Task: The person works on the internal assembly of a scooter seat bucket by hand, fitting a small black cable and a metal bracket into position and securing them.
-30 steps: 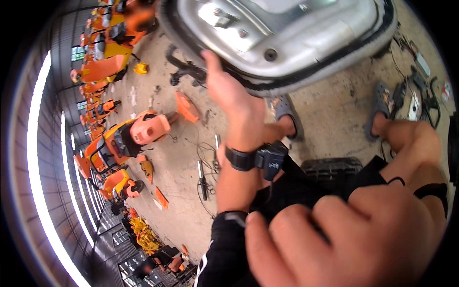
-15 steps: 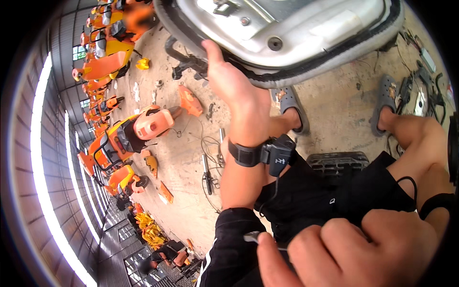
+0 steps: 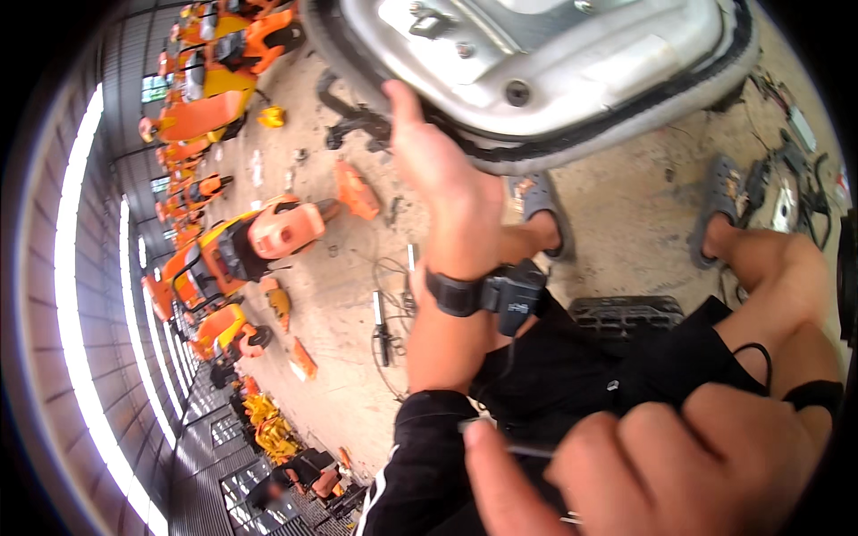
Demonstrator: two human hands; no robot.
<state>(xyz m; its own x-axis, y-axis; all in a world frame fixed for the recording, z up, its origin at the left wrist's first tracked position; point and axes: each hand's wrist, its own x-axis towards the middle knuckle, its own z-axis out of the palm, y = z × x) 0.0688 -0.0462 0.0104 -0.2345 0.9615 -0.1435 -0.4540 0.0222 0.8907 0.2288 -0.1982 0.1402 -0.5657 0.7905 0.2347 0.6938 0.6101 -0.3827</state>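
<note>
Evidently, a rounded silver-white moulded panel with a grey padded rim [image 3: 599, 79] is held up over the dusty beige concrete floor [image 3: 617, 214], gripped by the left hand [image 3: 447, 174].
Panel: hollow face toward the viewer, smooth and glossy; black strip [image 3: 500, 146] following the rim; dark round plug [image 3: 517, 92] near the lower edge; shiny metal plate [image 3: 447, 45] with bolts toward the upper left corner; top edge out of view. Left hand grasps the lower left edge, thumb over the rim, other fingers hidden behind. Right hand [image 3: 666, 464], clear of the panel, is curled around a thin silver metal tool [image 3: 532, 451]; tool type cannot be determined.
</note>
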